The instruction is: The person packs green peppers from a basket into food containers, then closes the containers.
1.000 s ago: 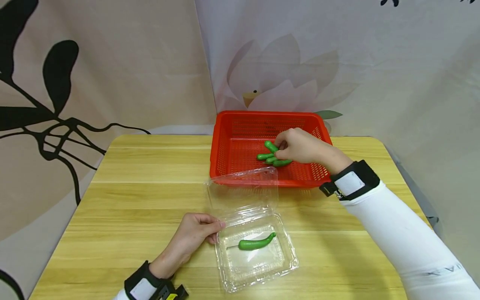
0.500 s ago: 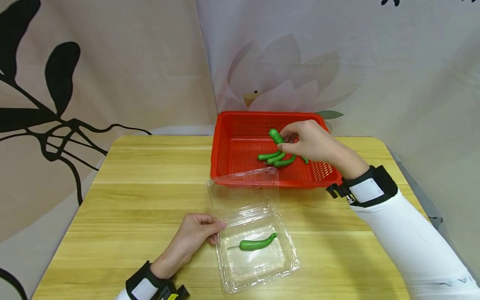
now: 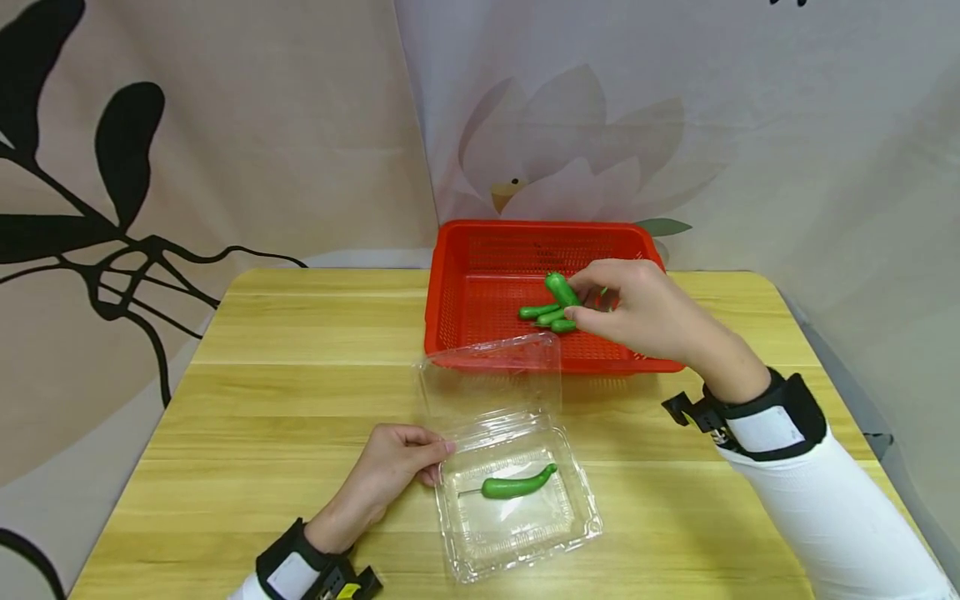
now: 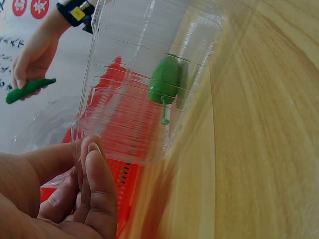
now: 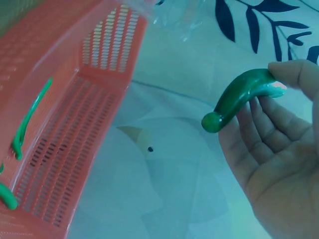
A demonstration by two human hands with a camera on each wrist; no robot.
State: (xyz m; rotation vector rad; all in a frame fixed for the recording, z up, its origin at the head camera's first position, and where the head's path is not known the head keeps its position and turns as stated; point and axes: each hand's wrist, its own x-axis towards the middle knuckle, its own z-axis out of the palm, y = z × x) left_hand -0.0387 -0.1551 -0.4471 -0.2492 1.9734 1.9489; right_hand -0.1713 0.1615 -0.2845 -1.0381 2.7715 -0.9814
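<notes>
My right hand (image 3: 645, 308) pinches a green chili pepper (image 3: 561, 288) between thumb and fingers, raised over the red basket (image 3: 480, 242). The right wrist view shows that same curved pepper (image 5: 244, 94) apart from the basket. With thumb and fingers, my left hand (image 3: 393, 471) grips the left edge of a clear plastic clamshell box (image 3: 480, 550), whose lid (image 3: 491, 387) is folded back toward the basket. Inside the box's base lies one green pepper (image 3: 517, 485), its thin stem pointing left. Several more peppers (image 3: 540, 312) lie in the basket, partly hidden by my right hand.
The wooden table (image 3: 300, 392) carries both the basket, at its far edge, and the clamshell box, closer to me. The lid's far edge overlaps the basket's front wall in the head view. Behind the table hangs a printed cloth (image 3: 315, 125).
My right hand has lifted one pepper from the group in the basket and shifted slightly right and toward me. My left hand keeps its grip on the box.
</notes>
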